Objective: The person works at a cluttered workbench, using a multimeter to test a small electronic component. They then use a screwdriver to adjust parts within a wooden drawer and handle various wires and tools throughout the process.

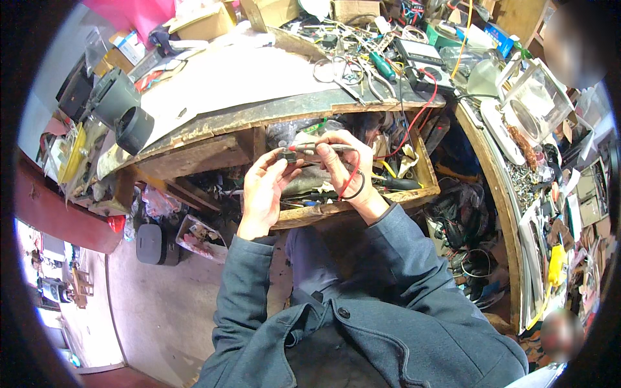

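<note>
**Workbench and Open Drawer: Probe Contact**

A worn wooden workbench (259, 113) carries cluttered tools, a meter (420, 55) and boxes. Below it, an open drawer (362, 204) holds loose parts. Above the drawer, the left hand (264, 191) pinches 1 small dark component (289, 155). The right hand (343, 161) grips 2 probes (323, 148), red and black leads trailing, tips at the component.

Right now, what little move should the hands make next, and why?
Probably steady the small dark part in the left hand and ease the right hand's red and black probes onto it, since their tips already sit right beside it.
</note>
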The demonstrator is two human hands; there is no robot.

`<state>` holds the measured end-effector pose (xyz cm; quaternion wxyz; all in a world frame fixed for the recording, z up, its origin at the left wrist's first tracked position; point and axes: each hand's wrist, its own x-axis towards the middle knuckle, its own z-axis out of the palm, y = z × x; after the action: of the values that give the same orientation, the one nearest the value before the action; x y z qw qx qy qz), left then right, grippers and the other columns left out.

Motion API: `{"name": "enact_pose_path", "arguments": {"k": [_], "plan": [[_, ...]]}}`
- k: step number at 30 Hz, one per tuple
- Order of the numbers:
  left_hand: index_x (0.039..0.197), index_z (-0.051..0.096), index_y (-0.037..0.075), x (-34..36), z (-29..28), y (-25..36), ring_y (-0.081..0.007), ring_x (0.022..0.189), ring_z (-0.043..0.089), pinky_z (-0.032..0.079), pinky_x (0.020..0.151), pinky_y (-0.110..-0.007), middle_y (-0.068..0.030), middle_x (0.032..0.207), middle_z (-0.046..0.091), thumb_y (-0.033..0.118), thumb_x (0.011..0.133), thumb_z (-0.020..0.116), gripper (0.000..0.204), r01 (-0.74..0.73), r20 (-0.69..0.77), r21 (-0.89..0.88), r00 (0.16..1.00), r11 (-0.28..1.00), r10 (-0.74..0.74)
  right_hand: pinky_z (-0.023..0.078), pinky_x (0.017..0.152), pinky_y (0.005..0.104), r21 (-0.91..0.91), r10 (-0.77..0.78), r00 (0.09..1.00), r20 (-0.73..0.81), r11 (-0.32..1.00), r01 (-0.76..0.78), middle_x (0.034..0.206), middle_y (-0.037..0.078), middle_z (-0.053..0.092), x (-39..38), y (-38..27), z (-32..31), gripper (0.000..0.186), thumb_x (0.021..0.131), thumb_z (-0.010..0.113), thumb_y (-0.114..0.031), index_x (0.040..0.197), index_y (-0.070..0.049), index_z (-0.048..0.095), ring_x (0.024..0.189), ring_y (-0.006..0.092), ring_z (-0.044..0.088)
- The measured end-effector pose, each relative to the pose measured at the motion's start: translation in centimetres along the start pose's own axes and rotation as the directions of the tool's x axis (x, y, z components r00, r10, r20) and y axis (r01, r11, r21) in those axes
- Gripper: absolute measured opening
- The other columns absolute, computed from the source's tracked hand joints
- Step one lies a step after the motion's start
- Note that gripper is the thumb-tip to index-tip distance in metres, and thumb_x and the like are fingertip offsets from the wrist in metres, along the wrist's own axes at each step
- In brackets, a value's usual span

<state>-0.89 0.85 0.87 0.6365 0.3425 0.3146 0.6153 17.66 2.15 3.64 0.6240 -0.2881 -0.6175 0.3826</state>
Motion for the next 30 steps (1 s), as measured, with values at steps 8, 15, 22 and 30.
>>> {"name": "enact_pose_path", "arguments": {"k": [8, 15, 22, 30], "plan": [[0.128, 0.055, -0.004, -0.1, -0.1, 0.1, -0.0321, 0.109, 0.069, 0.056, 0.097, -0.044, -0.0176, 0.121, 0.067, 0.006, 0.098, 0.06, 0.032, 0.001, 0.028, 0.018, 1.0, 1.0, -0.001, 0.048, 0.06, 0.0226, 0.088, 0.108, 0.994, -0.032, 0.991, -0.105, 0.082, 0.003, 0.066, 0.0, 0.4, 0.1, 0.021, 0.1, 0.066, -0.019, 0.103, 0.002, 0.066, 0.067, 0.007, 0.059], [0.13, 0.054, -0.005, -0.3, 0.0, 0.0, -0.0319, 0.108, 0.069, 0.056, 0.097, -0.044, -0.0185, 0.122, 0.066, 0.006, 0.097, 0.061, 0.035, -0.013, 0.029, 0.048, 1.0, 0.999, 0.012, 0.047, 0.055, 0.0222, 0.141, 0.13, 0.99, -0.062, 0.983, -0.12, 0.079, 0.003, 0.065, 0.3, 0.3, 0.4, 0.021, 0.099, 0.068, -0.021, 0.1, 0.0, 0.065, 0.063, 0.0063, 0.058], [0.134, 0.054, -0.003, -0.4, 1.2, 0.3, -0.0303, 0.105, 0.07, 0.057, 0.096, -0.041, -0.0167, 0.117, 0.067, 0.001, 0.096, 0.06, 0.039, -0.025, 0.007, 0.054, 1.0, 0.998, 0.024, 0.049, 0.051, 0.0229, 0.135, 0.152, 0.983, -0.103, 0.981, -0.137, 0.078, 0.006, 0.068, 0.5, 0.7, 0.1, 0.017, 0.098, 0.066, -0.015, 0.1, 0.001, 0.065, 0.06, 0.0077, 0.061], [0.137, 0.053, -0.003, -1.0, 0.3, 0.0, -0.0265, 0.111, 0.068, 0.055, 0.099, -0.037, -0.0149, 0.127, 0.065, -0.004, 0.09, 0.064, 0.048, -0.085, 0.07, 0.149, 0.995, 0.985, 0.075, 0.051, 0.048, 0.0256, 0.182, 0.223, 0.967, -0.121, 0.963, -0.199, 0.077, 0.008, 0.07, 0.9, 0.3, 0.2, 0.017, 0.099, 0.064, -0.015, 0.097, 0.001, 0.063, 0.058, 0.0112, 0.065]]}}
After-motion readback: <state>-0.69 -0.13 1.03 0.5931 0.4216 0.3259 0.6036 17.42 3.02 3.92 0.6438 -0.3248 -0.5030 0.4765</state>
